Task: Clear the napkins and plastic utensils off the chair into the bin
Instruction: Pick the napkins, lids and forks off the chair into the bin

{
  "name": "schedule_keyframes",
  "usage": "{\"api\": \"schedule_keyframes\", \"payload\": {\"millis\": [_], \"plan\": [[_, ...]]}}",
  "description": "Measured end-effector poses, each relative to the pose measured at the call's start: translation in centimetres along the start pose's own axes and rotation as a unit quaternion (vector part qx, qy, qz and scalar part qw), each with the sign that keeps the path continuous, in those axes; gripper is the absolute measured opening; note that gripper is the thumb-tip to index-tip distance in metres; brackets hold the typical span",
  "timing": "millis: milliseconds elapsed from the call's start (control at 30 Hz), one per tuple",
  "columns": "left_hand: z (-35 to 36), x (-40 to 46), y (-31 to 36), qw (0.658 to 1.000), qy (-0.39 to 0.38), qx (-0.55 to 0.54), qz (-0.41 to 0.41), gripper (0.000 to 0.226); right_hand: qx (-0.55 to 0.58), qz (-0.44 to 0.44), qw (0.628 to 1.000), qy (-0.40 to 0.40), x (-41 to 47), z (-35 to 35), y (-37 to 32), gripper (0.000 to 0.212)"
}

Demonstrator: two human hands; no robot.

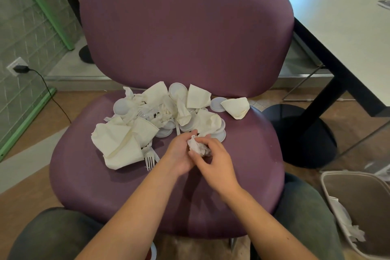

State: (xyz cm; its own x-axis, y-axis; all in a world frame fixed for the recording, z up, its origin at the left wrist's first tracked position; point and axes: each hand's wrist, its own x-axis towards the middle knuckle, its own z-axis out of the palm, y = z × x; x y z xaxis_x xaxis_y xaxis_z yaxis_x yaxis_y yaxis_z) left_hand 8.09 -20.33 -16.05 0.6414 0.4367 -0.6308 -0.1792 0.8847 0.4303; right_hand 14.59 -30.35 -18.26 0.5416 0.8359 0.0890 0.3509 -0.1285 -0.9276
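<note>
Both hands meet over the front-middle of the purple chair seat (84, 175), w/ a crumpled white napkin wad (197, 146) caught between them. Left hand (179, 154) cups it from the left side, fingers curled round the wad. Right hand (213, 158) comes in from the right, thumb and curled fingertips pinching the same wad; index finger arches over the top. So neither grip is loose, both clamped on that one ball of paper. The wad looks tightly scrunched, w/ a darker smudge on its lower right edge; can't tell what that is.

Rest of the mess sits just behind the hands, toward the chair back. A big folded napkin (118, 145) lies on the left of the seat, creased and partly opened. Just beside its right edge a white plastic fork (149, 160) lies tines toward the person. Further back, a tangle of crumpled napkins and utensils (158, 110) is mixed w/ round white plastic lids (178, 91). A cone-shaped folded napkin (236, 106) rests apart at the right rear of the seat.

Bin (358, 196) stands on the floor at lower right, near the chair, beige, w/ some white paper (346, 224) already inside. A white table (337, 27) stands to the right.
</note>
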Motion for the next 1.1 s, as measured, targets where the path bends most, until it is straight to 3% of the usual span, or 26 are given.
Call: {"api": "schedule_keyframes", "payload": {"millis": [200,300,400,567,633,833,933,1100], "plan": [[-0.5,0.2,0.4,0.999,-0.037,0.024,-0.002,0.026,0.034,0.056,0.998,0.026,0.8,-0.3,-1.0,0.020],[-1.1,0.3,0.9,0.996,0.015,0.067,0.052,0.025,0.054,0.057,0.996,0.042,1.3,-0.4,-1.6,0.019],[-1.5,0.0,0.8,0.988,0.053,0.119,0.089,0.021,-0.006,0.047,0.994,0.098,2.1,-0.4,-1.3,0.022],[-1.4,-1.5,0.8,0.975,-0.027,0.197,0.095,0.047,0.005,0.039,0.992,0.122,2.4,1.2,-1.4,0.023],[-1.5,-1.9,1.0,0.968,-0.039,0.220,0.114,0.043,-0.012,0.032,0.993,0.113,2.5,2.1,-1.8,0.019],[-3.0,-1.7,3.5,0.961,0.078,0.183,0.194,0.030,-0.083,-0.043,0.995,0.036,4.2,4.5,-2.8,0.021],[-4.1,-1.8,4.9,0.942,0.145,0.179,0.244,0.031,-0.056,-0.052,0.997,0.008,4.9,6.0,-3.5,0.026],[-5.8,-2.5,7.4,0.914,0.148,0.269,0.266,0.029,-0.062,-0.043,0.997,0.013,7.4,7.9,-3.8,0.028]]}}
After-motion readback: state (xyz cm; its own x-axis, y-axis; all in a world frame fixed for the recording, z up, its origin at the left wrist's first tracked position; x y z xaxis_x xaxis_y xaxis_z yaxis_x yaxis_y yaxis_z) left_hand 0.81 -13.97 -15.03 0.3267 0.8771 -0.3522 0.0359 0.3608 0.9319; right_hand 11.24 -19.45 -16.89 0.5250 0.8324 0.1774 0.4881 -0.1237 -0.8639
